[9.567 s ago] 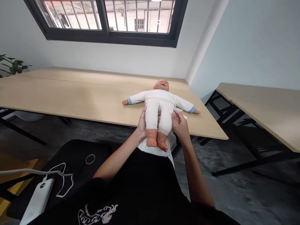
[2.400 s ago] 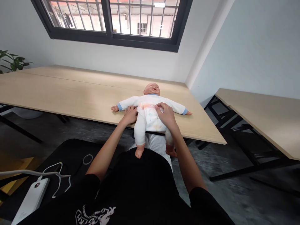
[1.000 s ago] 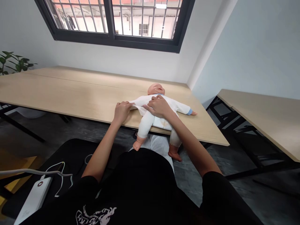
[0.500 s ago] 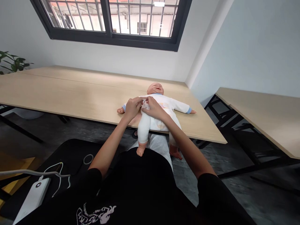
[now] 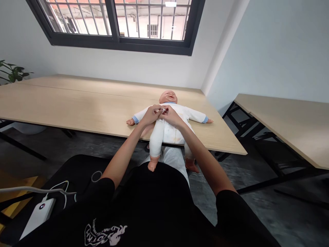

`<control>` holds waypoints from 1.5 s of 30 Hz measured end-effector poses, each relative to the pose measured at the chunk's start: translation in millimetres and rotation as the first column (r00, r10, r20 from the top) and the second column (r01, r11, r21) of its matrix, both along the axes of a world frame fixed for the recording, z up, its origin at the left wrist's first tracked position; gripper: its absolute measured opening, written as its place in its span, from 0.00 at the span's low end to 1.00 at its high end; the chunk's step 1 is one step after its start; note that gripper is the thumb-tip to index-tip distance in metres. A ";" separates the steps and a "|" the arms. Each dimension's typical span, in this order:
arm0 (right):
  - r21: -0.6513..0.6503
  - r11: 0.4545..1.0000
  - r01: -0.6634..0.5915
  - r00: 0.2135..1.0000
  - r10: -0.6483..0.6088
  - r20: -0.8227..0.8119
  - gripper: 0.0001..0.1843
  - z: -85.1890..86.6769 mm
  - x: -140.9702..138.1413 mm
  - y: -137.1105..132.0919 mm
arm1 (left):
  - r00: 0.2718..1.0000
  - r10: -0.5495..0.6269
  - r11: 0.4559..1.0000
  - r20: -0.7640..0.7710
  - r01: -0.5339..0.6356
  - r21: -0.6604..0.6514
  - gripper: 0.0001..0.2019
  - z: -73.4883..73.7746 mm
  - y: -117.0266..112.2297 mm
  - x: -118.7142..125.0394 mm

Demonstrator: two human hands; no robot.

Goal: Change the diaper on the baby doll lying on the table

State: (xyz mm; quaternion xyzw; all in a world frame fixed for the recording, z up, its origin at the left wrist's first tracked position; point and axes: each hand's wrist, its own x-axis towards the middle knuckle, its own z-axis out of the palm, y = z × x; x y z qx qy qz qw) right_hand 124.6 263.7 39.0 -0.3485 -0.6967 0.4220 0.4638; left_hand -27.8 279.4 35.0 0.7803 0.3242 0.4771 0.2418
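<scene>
The diaper [image 5: 172, 133] is laid over the doll [image 5: 169, 97], its left side, seemingly unfastened, pinched in narrowed fingers by left hand [image 5: 151, 115] and right hand [image 5: 172, 116]

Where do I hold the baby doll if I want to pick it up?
Probably around its chest, just under the arms, with one hand from each side. The baby doll lies face up on the table with its arms spread wide, so there should be room there. I wouldn't lift by the legs, which hang over the edge.
</scene>
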 end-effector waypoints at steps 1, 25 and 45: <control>0.008 1.000 0.009 1.000 -0.009 0.009 0.26 0.9 0.3 -0.4 | 1.000 -0.018 1.000 0.009 0.018 -0.002 0.13 -0.2 0.7 0.7; 0.252 0.782 0.570 0.732 -0.623 0.277 0.17 13.1 2.0 -53.1 | 0.988 -0.133 0.990 0.081 0.136 -0.038 0.22 -1.1 -14.7 14.5; 0.407 0.690 0.598 0.605 -0.722 0.334 0.11 3.6 4.2 -55.1 | 0.994 -0.061 0.998 -0.086 0.059 -0.035 0.17 -10.3 -42.0 -2.1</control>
